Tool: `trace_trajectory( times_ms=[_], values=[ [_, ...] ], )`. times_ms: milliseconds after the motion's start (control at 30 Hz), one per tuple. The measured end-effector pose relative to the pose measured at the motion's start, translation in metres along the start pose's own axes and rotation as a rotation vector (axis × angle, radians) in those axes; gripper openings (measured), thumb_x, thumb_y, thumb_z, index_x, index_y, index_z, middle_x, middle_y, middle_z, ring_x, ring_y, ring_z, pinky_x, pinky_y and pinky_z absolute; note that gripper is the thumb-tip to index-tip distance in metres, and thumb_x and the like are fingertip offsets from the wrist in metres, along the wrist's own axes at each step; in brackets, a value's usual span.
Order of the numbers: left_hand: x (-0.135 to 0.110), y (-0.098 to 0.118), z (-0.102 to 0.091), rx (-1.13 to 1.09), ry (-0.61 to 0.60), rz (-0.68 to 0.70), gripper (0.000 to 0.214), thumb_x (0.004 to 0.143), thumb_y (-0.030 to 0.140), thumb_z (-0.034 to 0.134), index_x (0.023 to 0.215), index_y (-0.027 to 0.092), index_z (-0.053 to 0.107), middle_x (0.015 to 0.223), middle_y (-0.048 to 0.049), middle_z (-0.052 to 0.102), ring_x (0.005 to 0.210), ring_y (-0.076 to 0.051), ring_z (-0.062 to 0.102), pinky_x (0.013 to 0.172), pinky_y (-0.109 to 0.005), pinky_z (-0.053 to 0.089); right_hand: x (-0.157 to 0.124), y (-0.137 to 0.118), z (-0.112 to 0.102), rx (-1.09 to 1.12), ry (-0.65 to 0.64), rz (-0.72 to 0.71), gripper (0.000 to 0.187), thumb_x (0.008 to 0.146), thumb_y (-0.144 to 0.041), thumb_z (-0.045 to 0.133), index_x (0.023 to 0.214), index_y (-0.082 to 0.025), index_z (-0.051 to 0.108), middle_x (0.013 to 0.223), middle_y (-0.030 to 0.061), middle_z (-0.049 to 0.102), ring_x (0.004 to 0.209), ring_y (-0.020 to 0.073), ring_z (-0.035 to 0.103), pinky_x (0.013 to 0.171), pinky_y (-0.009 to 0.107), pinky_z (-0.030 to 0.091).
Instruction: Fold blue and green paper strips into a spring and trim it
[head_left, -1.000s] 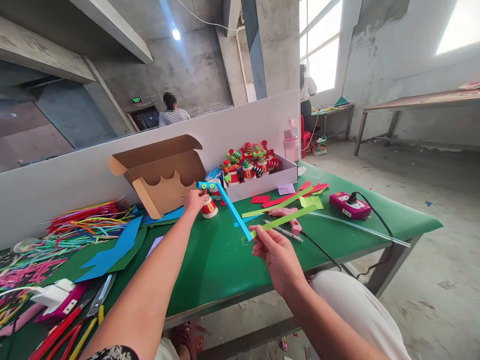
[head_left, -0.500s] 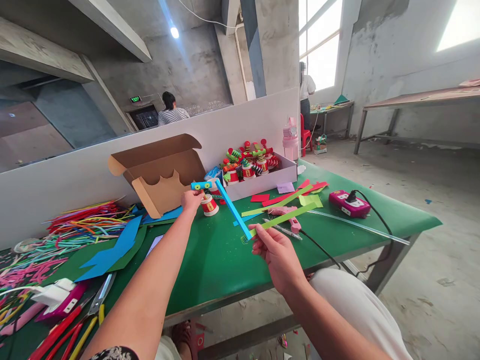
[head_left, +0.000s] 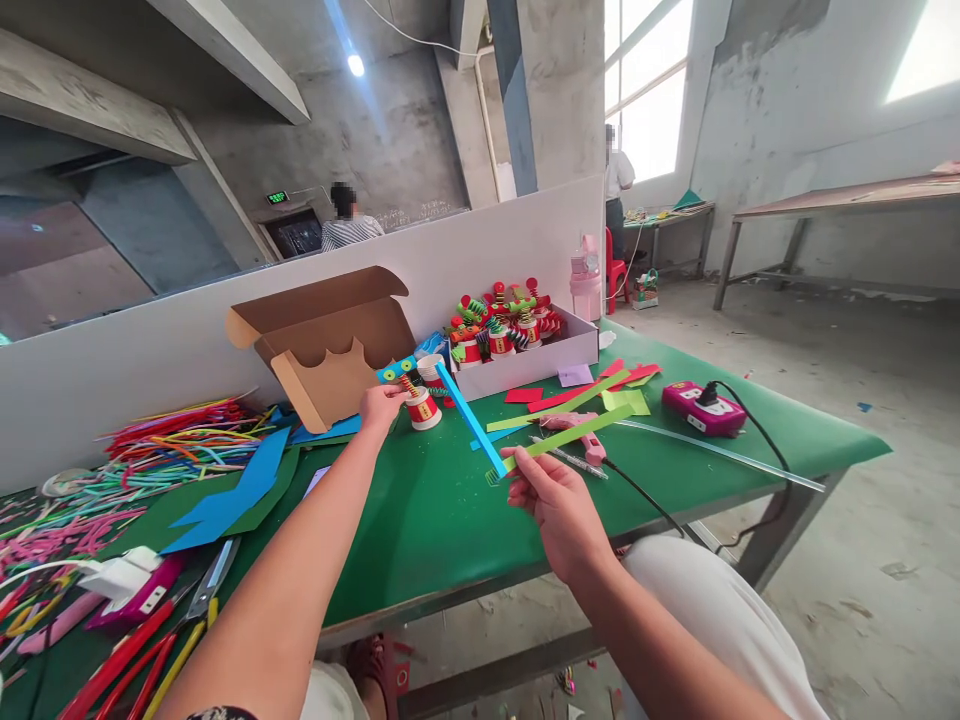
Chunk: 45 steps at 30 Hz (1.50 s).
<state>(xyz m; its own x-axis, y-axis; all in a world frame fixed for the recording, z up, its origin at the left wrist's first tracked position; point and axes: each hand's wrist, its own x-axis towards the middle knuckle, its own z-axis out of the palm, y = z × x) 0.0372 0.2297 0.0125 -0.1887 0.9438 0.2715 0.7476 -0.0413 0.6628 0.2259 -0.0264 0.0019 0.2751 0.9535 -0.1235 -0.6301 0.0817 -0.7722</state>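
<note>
My right hand (head_left: 551,500) pinches the corner where a blue paper strip (head_left: 469,415) and a green paper strip (head_left: 574,438) meet in a V. The blue strip points up and away, the green one off to the right. My left hand (head_left: 381,408) reaches out to a paper-cup toy and has its fingers closed at the toy's side; the exact grip is partly hidden. This toy has an upturned red-and-white cup (head_left: 424,410), a coiled neck and a blue tube head (head_left: 397,371) with round green eyes. Another white paper cup (head_left: 431,372) stands just behind it.
A white box (head_left: 525,372) full of finished cup toys stands behind, beside an open cardboard box (head_left: 322,350). A pink glue gun (head_left: 589,440), paper scraps and a purple power socket (head_left: 703,408) lie right. Pipe cleaners (head_left: 180,440) and scissors (head_left: 210,585) lie left.
The toy's blue head has tilted, its right end now higher than its left. My right hand still holds the strips in the same place. The view has shifted slightly.
</note>
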Motion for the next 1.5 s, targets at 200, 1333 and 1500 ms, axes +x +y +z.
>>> trace_trajectory(
  times_ms=[200,1333,1500],
  values=[
    [-0.019,-0.007,-0.022,-0.038,-0.024,0.023,0.022,0.07,0.02,0.068,0.09,0.017,0.075,0.094,-0.0088,0.076,0.091,-0.024,0.068,0.077,-0.03,0.051,0.001,0.004,0.0,-0.023,-0.021,0.012,0.042,0.054,-0.049,0.083,0.077,-0.015,0.075,0.058,-0.0011,0.058,0.053,0.009,0.048,0.053,0.023,0.042],
    [-0.232,-0.023,-0.048,-1.157,-0.55,-0.216,0.029,0.06,0.021,0.068,0.088,0.016,0.067,0.089,-0.0059,0.068,0.075,-0.016,0.064,0.067,-0.027,0.049,-0.006,0.06,0.028,-0.185,-0.166,-0.036,0.04,0.053,-0.049,0.082,0.074,-0.016,0.074,0.054,-0.0034,0.056,0.05,0.0086,0.047,0.053,0.023,0.041],
    [-0.234,-0.024,-0.048,-1.105,-0.509,-0.198,0.029,0.063,0.035,0.076,0.082,0.017,0.062,0.082,-0.0031,0.064,0.072,-0.014,0.062,0.062,-0.025,0.048,-0.004,0.06,0.028,-0.24,-0.155,-0.098,0.036,0.057,-0.047,0.08,0.075,-0.016,0.075,0.054,-0.0031,0.057,0.052,0.0094,0.048,0.056,0.024,0.042]
  ],
)
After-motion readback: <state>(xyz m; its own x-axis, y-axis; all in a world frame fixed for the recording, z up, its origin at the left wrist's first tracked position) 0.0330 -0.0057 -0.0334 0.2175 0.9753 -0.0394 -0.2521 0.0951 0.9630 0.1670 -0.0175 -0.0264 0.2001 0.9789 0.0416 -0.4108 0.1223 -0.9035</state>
